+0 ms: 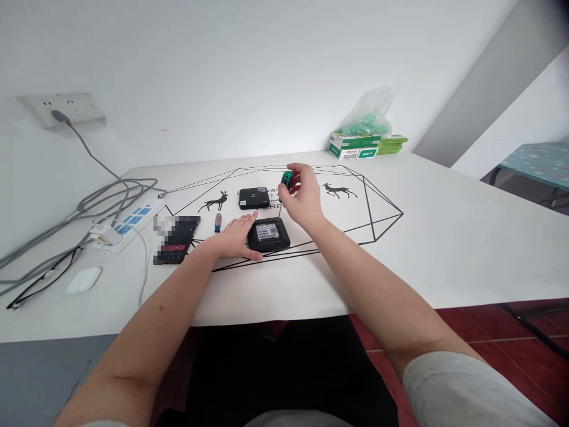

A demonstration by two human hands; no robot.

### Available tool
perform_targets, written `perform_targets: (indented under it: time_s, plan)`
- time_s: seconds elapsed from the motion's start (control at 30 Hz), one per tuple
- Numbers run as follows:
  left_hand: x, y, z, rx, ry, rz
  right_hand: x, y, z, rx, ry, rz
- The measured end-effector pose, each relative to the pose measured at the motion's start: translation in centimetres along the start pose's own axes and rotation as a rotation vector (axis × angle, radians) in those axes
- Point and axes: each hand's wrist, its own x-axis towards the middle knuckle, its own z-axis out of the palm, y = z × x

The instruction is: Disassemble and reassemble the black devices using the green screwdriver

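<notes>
A black square box with a white label on top [268,232] lies on the white table, probably an electronic device. My left hand [237,238] rests flat at its left side, fingers stretched out and thumb along its near edge. In my right hand [304,193] is a green-handled screwdriver [287,178], held upright with its thin shaft pointing down at the box's far right corner. Whether the tip sits in a screw is too small to tell. A second flat black box [253,198] lies just behind the first. Left of it is a small screwdriver with a clear reddish handle [217,223].
A phone [180,239] lies left of my left hand. Further left are a power strip [131,224] with grey cables, glasses [44,279] and a white case [84,280]. Green and white boxes [354,146] under a plastic bag [368,115] stand at the back wall.
</notes>
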Motion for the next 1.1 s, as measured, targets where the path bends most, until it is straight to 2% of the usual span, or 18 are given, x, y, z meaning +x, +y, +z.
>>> perform_targets:
  time_s: [0.1, 0.27, 0.37, 0.43, 0.63, 0.73, 0.83, 0.9, 1.0, 1.1]
  plan:
    - [-0.2, 0.2, -0.2, -0.078, 0.09, 0.003, 0.0, -0.2, 0.0, 0.071, 0.024, 0.04]
    - [0.3, 0.3, 0.0, -0.122, 0.401, 0.087, -0.5, -0.7, 0.7, 0.161, 0.01, 0.09]
    - [0.7, 0.2, 0.0, -0.093, 0.471, 0.141, -0.9, -0.9, 1.1, 0.178, -0.024, 0.105]
    - [0.9, 0.1, -0.2, -0.05, 0.486, 0.12, -1.1, -0.9, 1.2, 0.186, -0.027, 0.103]
    - [1.1, -0.5, -0.7, 0.158, 0.441, -0.126, -1.0, -0.8, 1.1, 0.156, -0.013, 0.071]
    - [0.9, -0.6, -0.8, 0.189, 0.417, -0.214, -0.9, -0.7, 1.0, 0.125, -0.017, 0.057]
    - [0.2, -0.4, -1.2, 0.115, 0.388, -0.178, -0.9, -0.7, 0.8, 0.107, -0.014, 0.034]
    - [-0.5, -0.1, -1.5, 0.022, 0.284, -0.102, -0.8, -0.8, 0.7, 0.092, -0.012, 0.02]
    - [-1.5, 0.5, -1.9, -0.051, 0.128, -0.121, -0.8, -0.9, 0.6, 0.076, -0.017, 0.013]
    - [-1.9, 1.1, -1.7, -0.095, 0.11, -0.125, -0.8, -1.1, 0.7, 0.089, -0.02, 0.009]
